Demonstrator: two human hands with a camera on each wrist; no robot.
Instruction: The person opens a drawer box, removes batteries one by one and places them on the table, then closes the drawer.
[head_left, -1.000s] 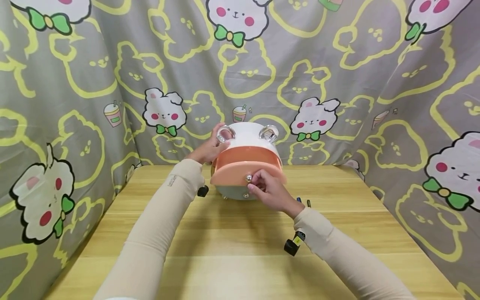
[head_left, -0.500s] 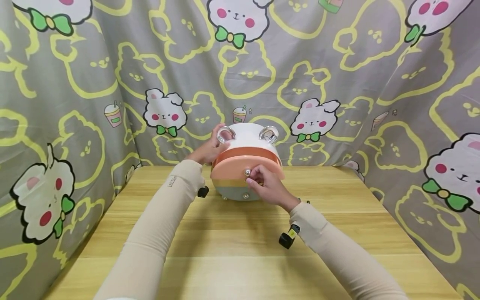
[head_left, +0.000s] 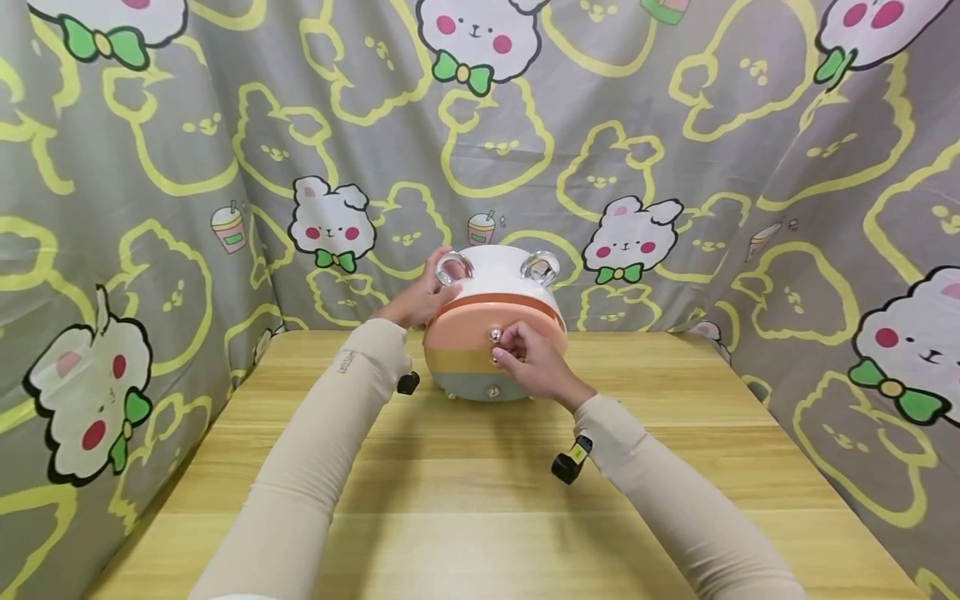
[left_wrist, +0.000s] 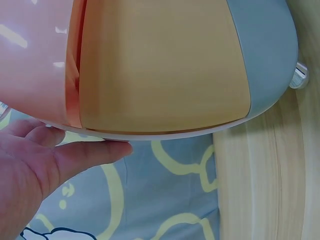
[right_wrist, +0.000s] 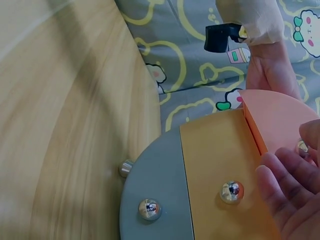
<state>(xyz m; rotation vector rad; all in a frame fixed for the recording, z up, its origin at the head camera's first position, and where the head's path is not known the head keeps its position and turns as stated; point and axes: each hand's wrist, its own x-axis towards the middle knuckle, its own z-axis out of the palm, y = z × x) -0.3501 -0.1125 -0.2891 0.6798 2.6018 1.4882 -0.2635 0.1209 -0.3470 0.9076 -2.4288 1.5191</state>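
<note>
A rounded drawer box (head_left: 487, 275) stands on the table, white on top with two clear ring-shaped ears. Its front is banded pink, yellow and grey, each drawer bearing a shiny round knob. The pink drawer (head_left: 465, 325) sticks out slightly, leaving a narrow orange gap under the white top. My right hand (head_left: 536, 358) pinches the knob (right_wrist: 302, 149) of the pink drawer. The yellow drawer (left_wrist: 160, 70) and the grey drawer (left_wrist: 267, 55) sit flush. My left hand (head_left: 423, 296) rests on the box's left side near the ear, its lower digit straight along the white edge.
The box stands on small shiny feet (left_wrist: 300, 76) on the wooden table (head_left: 465, 500). A patterned curtain (head_left: 495, 142) hangs close behind it and on both sides. A small black camera (head_left: 567, 465) juts from the right wrist.
The pink drawer has slid inward, narrowing its gap. My right hand has moved forward with its knob, and its arm now hides two small items at the right. The left hand stays put.
</note>
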